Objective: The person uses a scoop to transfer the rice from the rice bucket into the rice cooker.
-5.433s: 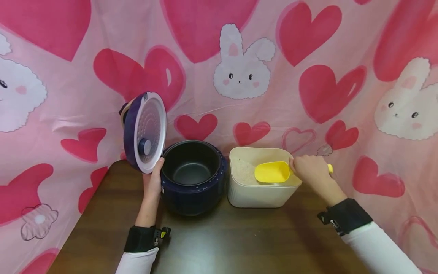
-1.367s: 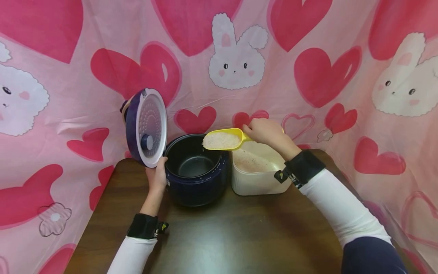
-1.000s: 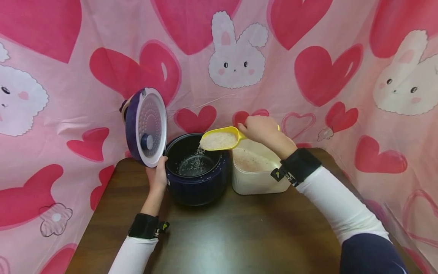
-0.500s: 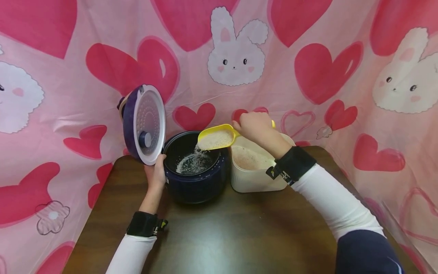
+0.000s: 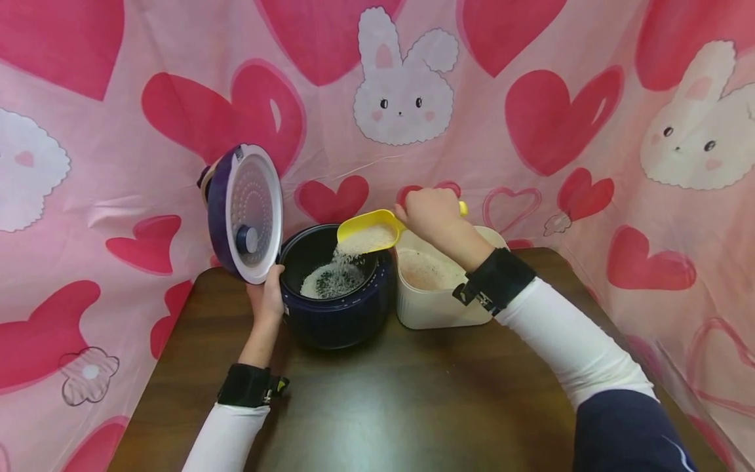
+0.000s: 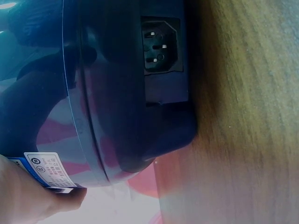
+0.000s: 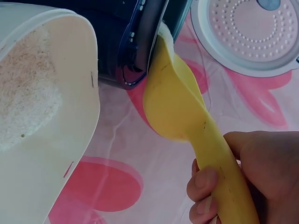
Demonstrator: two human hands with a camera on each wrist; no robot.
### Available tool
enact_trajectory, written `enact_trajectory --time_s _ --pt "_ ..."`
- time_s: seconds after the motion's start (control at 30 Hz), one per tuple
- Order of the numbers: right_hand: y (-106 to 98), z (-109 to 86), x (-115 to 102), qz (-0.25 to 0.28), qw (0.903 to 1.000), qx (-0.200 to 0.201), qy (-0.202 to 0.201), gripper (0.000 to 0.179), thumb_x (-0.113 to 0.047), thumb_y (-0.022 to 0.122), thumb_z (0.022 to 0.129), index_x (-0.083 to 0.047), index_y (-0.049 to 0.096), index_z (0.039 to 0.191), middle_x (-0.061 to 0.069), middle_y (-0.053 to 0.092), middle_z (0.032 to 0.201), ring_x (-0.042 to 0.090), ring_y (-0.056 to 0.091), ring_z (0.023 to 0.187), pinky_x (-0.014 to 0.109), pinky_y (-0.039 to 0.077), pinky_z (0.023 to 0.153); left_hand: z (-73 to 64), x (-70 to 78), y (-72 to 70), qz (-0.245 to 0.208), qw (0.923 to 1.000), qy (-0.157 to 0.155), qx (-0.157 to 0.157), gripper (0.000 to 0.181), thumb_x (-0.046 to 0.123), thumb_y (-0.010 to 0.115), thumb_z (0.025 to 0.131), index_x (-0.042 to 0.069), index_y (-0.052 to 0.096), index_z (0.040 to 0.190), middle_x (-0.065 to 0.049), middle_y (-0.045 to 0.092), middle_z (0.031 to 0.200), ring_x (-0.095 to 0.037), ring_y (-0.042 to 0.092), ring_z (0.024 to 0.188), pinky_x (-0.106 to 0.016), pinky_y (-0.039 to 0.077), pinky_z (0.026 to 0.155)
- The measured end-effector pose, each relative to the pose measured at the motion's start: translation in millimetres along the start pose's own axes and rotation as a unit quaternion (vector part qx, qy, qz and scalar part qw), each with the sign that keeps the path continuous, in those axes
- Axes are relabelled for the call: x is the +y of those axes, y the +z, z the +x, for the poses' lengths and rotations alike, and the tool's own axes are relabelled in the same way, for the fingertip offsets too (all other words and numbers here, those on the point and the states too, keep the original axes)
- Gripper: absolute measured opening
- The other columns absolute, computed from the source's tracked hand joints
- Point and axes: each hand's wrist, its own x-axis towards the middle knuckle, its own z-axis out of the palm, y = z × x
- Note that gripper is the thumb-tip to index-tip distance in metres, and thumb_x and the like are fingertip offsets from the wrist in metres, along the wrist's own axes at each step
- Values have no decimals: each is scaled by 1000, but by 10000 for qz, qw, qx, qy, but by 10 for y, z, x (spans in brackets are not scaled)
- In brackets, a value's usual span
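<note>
In the head view my right hand grips the handle of a yellow scoop, tipped over the rice cooker. Rice runs from the scoop's lip into the cooker's dark inner pot, where grains cover part of the bottom. The right wrist view shows fingers curled round the scoop handle. At the cooker's left, my left hand holds the lower edge of the raised lid, thumb in front; its other fingers are mostly hidden. The left wrist view shows that hand beside the cooker's label.
Right of the cooker stands a cream rice bin with rice inside. Both stand on a brown wooden table. A pink cloth with hearts and rabbits hangs close behind. A power socket shows on the cooker's side.
The scoop was in the bin, then came left, loaded, over the cooker. It has tilted further, rice now pours faster, and more lies in the pot. The left hand keeps holding the lid.
</note>
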Motion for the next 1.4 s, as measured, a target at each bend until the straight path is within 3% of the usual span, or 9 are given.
enact_trajectory --time_s 0.33,0.83,1.1,1.4 --pt "3 -7 -55 -81 9998 169 58 50 -41 50 106 -9 59 69 8 53 64 33 62 67 45 52 60 -14 15 -3 26 10000 -72 8 49 17 64 88 2 55 134 -3 57 125 -12 49 112 -22 36 102" --pt "15 -49 10 334 9993 172 -47 47 -40 51 106 -9 54 70 4 43 60 28 52 58 39 50 58 -21 5 -4 68 10000 -65 -6 51 19 63 88 1 56 135 -9 58 129 -16 49 114 -23 36 102" --pt "79 -51 189 1041 9941 -179 256 46 -41 48 106 -9 55 73 6 47 64 27 49 60 34 43 58 -2 31 -12 48 9999 -105 -36 51 19 63 88 3 53 136 -6 57 126 -14 49 111 -23 36 101" --pt "293 -253 602 1512 9866 153 598 48 -32 42 105 -9 56 65 7 48 59 28 47 57 35 40 53 -21 41 -16 68 9998 -171 -17 50 19 63 88 2 55 134 -11 58 128 -16 49 112 -23 35 100"
